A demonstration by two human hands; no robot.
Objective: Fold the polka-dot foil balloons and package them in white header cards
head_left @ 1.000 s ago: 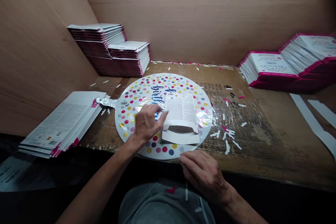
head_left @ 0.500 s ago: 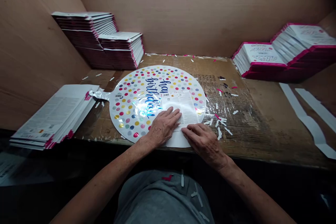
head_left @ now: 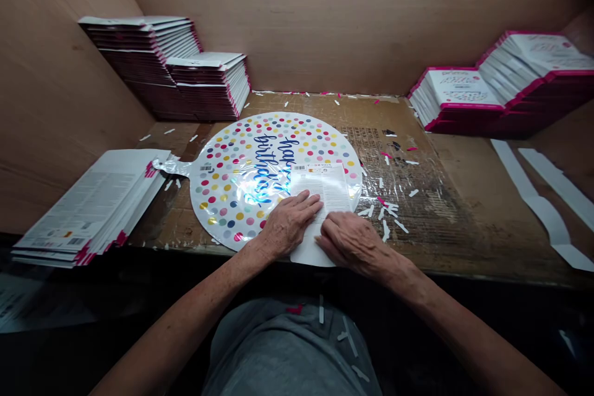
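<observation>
Side by side but apart, the hands press on the printed white envelope [head_left: 331,189]: the left hand [head_left: 288,223] flat across its left side, the right hand [head_left: 355,241] with fingers curled near the plain flap. Whether they pinch it, I cannot tell. It lies on the dotted balloon [head_left: 236,179], itself flat on the worktop [head_left: 445,223], left of scattered paper scraps [head_left: 386,226].

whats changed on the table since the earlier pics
The white printed card sleeve has slid slightly right and nearer the person; its gaping near end now looks flatter. The left hand has moved right onto it, and the right hand forward onto its near end. The round dotted foil balloon stayed put.
</observation>
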